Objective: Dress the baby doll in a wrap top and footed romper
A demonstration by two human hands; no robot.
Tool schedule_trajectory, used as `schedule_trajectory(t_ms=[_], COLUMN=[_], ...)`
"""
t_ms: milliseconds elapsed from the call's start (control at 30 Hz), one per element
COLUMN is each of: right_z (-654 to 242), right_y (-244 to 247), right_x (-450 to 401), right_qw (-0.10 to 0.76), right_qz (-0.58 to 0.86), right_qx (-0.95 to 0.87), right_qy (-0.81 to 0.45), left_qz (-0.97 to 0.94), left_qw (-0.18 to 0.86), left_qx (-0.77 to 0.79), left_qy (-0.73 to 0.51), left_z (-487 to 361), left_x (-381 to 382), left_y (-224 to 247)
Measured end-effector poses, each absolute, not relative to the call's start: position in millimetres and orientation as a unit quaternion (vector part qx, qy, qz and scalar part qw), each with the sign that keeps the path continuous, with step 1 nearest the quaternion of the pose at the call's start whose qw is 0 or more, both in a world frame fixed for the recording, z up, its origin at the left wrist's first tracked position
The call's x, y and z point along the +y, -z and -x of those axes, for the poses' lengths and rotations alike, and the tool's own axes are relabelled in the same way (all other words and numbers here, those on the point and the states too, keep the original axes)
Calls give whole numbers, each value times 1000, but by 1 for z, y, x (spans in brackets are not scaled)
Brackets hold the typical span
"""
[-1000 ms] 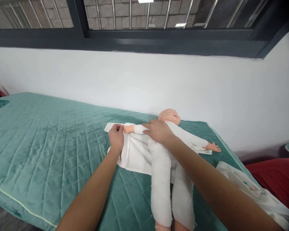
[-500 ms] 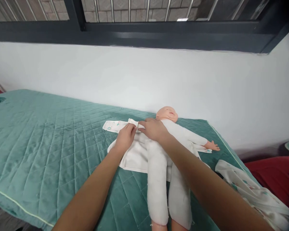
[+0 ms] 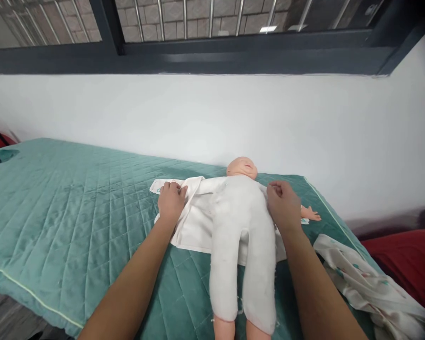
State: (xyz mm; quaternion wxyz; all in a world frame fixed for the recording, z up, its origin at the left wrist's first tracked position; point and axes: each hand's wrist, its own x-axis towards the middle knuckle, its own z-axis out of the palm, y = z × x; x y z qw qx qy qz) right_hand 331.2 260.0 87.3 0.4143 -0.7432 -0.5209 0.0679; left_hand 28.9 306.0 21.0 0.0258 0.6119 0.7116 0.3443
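Doll (image 3: 235,203) in the middle of it all, flat on its back on the green bed (image 3: 92,212), head by the wall (image 3: 184,123), legs towards the person. The bed presumably takes the weight of that soft body, so neither hand has to. Under the doll a white shirt (image 3: 193,231) lies spread out, its cloth showing on both sides, probably so either side is in easy reach.

And here's the left hand (image 3: 172,200), at the shirt's sleeve, fingers bent and narrow on the cloth; it seems to be steadying the fabric. Across the body, the right hand (image 3: 283,203) has its fingers curled in close together over the doll's outstretched arm. Whether either one truly pinches cloth, I can't tell from this angle. One hand per side looks like a way to keep the doll square.

Now the count: one doll, one head, two legs, just one small plastic hand (image 3: 310,213) showing; the other is out of sight. Two pieces of clothing: the shirt beneath, and a patterned cloth (image 3: 361,278) bunched at the bed's right edge, seemingly parked clear of the work.
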Motion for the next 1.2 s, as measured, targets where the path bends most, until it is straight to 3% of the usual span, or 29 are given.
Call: schedule_trajectory(t_ms=[100, 200, 367, 500, 733, 967, 1200], right_z=[-341, -340, -332, -327, -326, -316, -311], right_y=[-80, -83, -87, -78, -63, -55, -50], right_x=[256, 253, 252, 254, 261, 267, 271], right_qw=[265, 234, 316, 399, 449, 505, 540], right_qz=[813, 826, 779, 724, 699, 648, 571], right_qx=[-508, -500, -516, -513, -504, -502, -480], right_qy=[-103, -112, -162, -233, -237, -271, -390], left_qz=[-626, -637, -619, -608, -629, -661, -691], left_qw=[48, 64, 189, 247, 344, 310, 208], left_qx=[703, 681, 618, 623, 533, 526, 577], left_qy=[-333, -354, -447, -427, -449, -437, -383], left_z=[-31, -36, -54, -67, -88, -107, -116], left_x=[302, 296, 288, 295, 310, 310, 327], left_y=[-25, -31, -42, -53, -89, -118, -122])
